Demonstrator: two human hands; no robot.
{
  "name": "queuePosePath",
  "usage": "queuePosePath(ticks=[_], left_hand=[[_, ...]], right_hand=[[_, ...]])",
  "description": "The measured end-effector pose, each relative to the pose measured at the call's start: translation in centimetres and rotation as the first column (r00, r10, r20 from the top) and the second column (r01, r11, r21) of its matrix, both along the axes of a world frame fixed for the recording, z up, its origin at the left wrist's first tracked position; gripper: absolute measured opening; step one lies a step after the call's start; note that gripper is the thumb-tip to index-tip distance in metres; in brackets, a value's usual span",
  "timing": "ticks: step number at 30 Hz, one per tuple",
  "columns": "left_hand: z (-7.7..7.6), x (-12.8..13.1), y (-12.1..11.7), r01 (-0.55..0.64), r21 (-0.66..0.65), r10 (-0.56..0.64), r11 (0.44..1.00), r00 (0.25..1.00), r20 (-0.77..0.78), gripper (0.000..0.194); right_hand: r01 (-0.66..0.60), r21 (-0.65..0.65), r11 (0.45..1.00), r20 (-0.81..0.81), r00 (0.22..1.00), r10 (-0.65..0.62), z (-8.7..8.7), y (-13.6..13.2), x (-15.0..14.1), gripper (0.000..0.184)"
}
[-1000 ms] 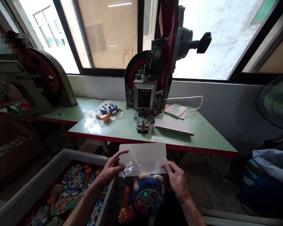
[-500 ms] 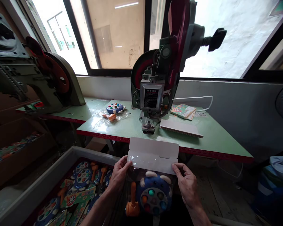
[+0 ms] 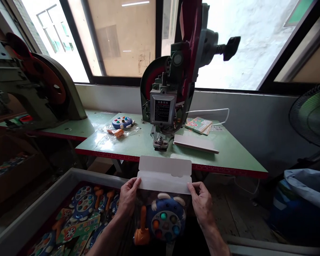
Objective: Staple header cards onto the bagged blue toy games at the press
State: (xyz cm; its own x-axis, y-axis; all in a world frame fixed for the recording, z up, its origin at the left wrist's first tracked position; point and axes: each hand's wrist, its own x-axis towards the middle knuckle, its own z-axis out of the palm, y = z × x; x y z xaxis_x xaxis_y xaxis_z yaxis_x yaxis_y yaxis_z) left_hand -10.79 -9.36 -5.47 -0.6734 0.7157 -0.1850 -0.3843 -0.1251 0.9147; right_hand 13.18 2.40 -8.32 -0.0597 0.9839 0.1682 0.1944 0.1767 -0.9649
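My left hand (image 3: 129, 193) pinches the left side of a white header card (image 3: 160, 181), thumb on top. On its right side, my right hand (image 3: 202, 202) pinches the same card. The card is creased across the middle, its upper flap standing toward the table edge. Below it hangs a clear plastic bag holding a blue animal-shaped toy (image 3: 165, 220) with coloured round buttons. An orange toy hammer (image 3: 142, 229) lies beside that toy in the bag. The stapling machine (image 3: 161, 110) stands just beyond the card, its lower head (image 3: 160, 142) above the table's front edge.
A grey bin (image 3: 77, 174) at left holds several bagged toys. On the green table (image 3: 237, 153) are folded white cards (image 3: 196, 144), printed cards (image 3: 199, 125) and another blue toy (image 3: 122, 122). A second machine (image 3: 50, 89) stands left; a fan (image 3: 313, 113) and a lined bin (image 3: 304, 202) stand right.
The whole scene has shifted left as the head view turned right, showing more of the fan and lined bin. Both hands keep hold of the card, which now looks more evenly flat.
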Motion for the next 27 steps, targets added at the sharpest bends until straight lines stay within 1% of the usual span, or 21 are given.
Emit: queuePosePath(ticks=[6,8,10,12,14,15,16,18,20,22,24,26,27], left_hand=[[0.4,-0.3,0.0,0.044,-0.028,-0.043,0.999,0.999,0.018,0.052],[0.4,-0.9,-0.1,0.094,-0.043,-0.094,0.995,0.996,0.006,0.051],[0.5,-1.8,-0.2,0.177,-0.061,-0.180,0.982,0.983,-0.035,0.047],[0.6,-2.9,-0.4,0.270,-0.075,-0.276,0.960,0.957,-0.091,0.041],[0.7,-3.7,-0.6,0.348,-0.082,-0.356,0.934,0.927,-0.119,0.038],[0.7,-4.1,-0.6,0.367,-0.081,-0.375,0.927,0.919,-0.123,0.040],[0.8,-4.3,-0.7,0.372,-0.081,-0.380,0.925,0.917,-0.124,0.047],[0.8,-4.6,-0.8,0.360,-0.082,-0.368,0.929,0.921,-0.127,0.070],[0.8,-4.6,-0.8,0.350,-0.082,-0.358,0.933,0.924,-0.135,0.088],[0.8,-4.5,-0.8,0.355,-0.079,-0.363,0.932,0.922,-0.135,0.092],[0.8,-4.5,-0.9,0.360,-0.071,-0.366,0.930,0.921,-0.133,0.087],[0.8,-4.5,-0.9,0.363,-0.071,-0.370,0.929,0.918,-0.144,0.072],[0.9,-4.6,-1.0,0.363,-0.070,-0.370,0.929,0.916,-0.157,0.061]], right_hand=[[-0.008,-0.047,0.999,-0.098,0.995,0.004,-0.5,0.2,-0.1,0.040],[-0.004,-0.067,0.998,-0.144,0.990,-0.006,-0.6,0.4,-0.1,0.039],[-0.028,-0.106,0.994,-0.224,0.975,0.003,-0.5,0.5,-0.1,0.041],[-0.117,-0.149,0.982,-0.321,0.945,0.064,0.0,0.6,0.0,0.051],[-0.249,-0.180,0.952,-0.395,0.904,0.162,0.8,0.9,0.3,0.065],[-0.313,-0.188,0.931,-0.415,0.884,0.214,1.2,1.0,0.4,0.072],[-0.369,-0.196,0.908,-0.426,0.867,0.260,1.6,1.1,0.6,0.076],[-0.453,-0.214,0.865,-0.433,0.838,0.332,1.9,1.4,0.9,0.079],[-0.471,-0.226,0.853,-0.424,0.836,0.349,1.9,1.6,1.1,0.073],[-0.435,-0.234,0.870,-0.411,0.855,0.317,1.5,1.7,1.2,0.063],[-0.417,-0.243,0.876,-0.423,0.858,0.291,1.0,1.6,1.1,0.055],[-0.458,-0.263,0.849,-0.461,0.833,0.307,0.7,1.6,1.0,0.050],[-0.485,-0.270,0.832,-0.483,0.816,0.319,0.6,1.6,1.0,0.047]])
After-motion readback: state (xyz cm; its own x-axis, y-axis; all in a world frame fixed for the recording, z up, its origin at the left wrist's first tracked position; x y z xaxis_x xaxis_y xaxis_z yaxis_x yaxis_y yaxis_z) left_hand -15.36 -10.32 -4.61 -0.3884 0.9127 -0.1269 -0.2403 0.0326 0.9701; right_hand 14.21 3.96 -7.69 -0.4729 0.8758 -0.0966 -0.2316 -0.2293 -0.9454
